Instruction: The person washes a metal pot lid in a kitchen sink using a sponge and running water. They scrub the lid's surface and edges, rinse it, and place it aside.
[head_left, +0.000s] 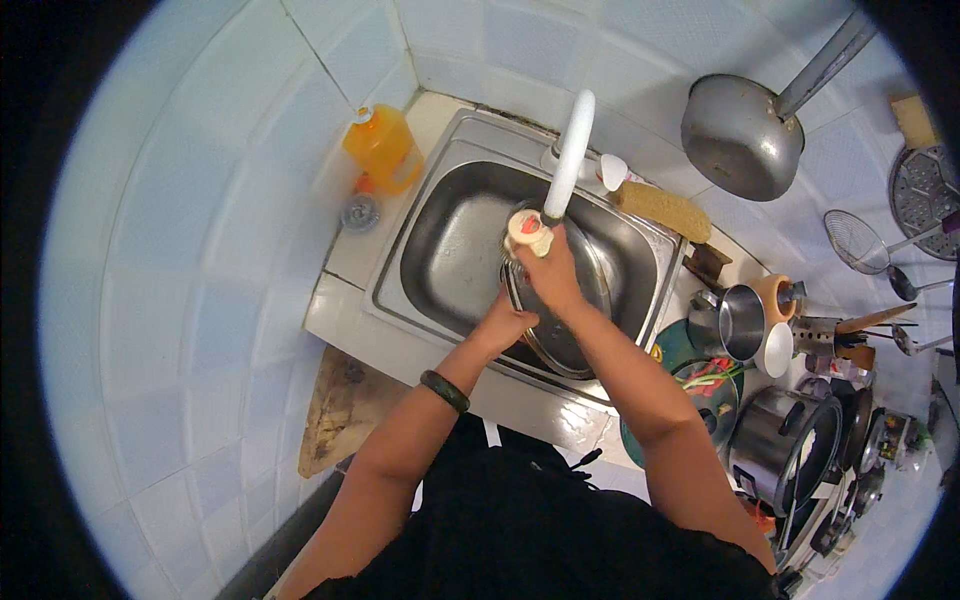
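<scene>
My left hand (504, 327), with a dark bangle on its wrist, grips the rim of a round lid or pan (568, 349) tilted over the steel sink (457, 225). A cream-coloured brush (530, 234) with a reddish centre is in my right hand (551, 274), against the upper rim of the round piece. Just above this hand ends the spout of the white faucet (571, 154). Another round rim lies behind the held piece, partly hidden by my right arm. My fingertips are partly hidden too.
Left of the sink stand an orange liquid bottle (386, 150) and a small clear bottle (361, 213). A loofah (664, 213) lies behind its right rim. A saucepan (742, 139) hangs at upper right. Steel pots (772, 442), a mug (726, 322) and utensils crowd the right counter.
</scene>
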